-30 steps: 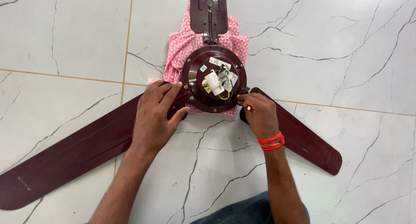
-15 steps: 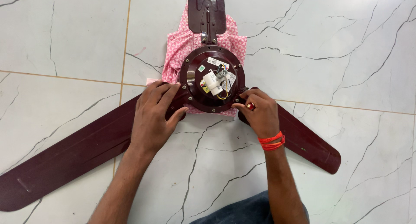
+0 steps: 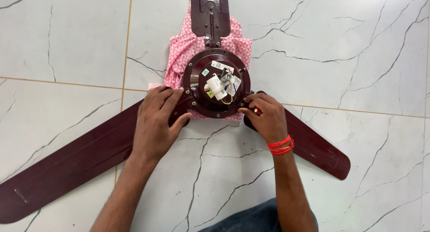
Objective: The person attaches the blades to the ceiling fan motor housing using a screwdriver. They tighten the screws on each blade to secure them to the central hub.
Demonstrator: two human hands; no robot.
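A dark maroon ceiling fan lies upside down on the floor, its round motor housing resting on a pink patterned cloth. White parts and coloured wires sit in the open centre. My left hand lies over the root of the long left blade, fingers on top and thumb under its edge. My right hand is pinched at the joint where the right blade meets the housing; what the fingertips hold is hidden. A red band circles that wrist. A third blade points away.
The fan lies on white marble floor tiles with dark veins and thin grout lines. My knee in blue-grey cloth shows at the bottom edge.
Both hands stay at the same places on the fan. The right fingers have shifted slightly at the blade joint, and the view has tilted a little.
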